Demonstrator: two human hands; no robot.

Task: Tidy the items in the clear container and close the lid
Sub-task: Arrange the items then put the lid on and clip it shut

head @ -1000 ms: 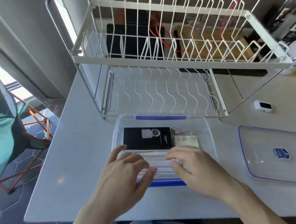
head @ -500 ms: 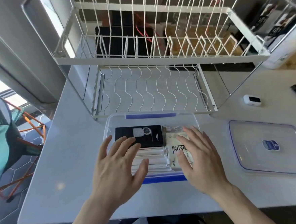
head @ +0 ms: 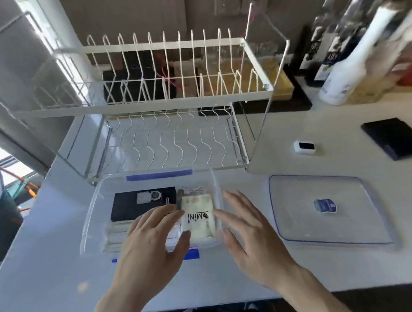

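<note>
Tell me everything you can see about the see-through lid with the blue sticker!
The clear plastic rectangular lid lies flat on the pale grey countertop, to the right of the clear plastic container and apart from it. It has rounded corners, a thin blue line running around its edge, and a small blue label near its middle. It looks like glossy, transparent plastic. Nothing lies on it, and neither hand touches it; the right hand hovers just to its left.

container [head: 90, 224]: open | lid [head: 326, 210]: beside, right | hands: flat above
</note>
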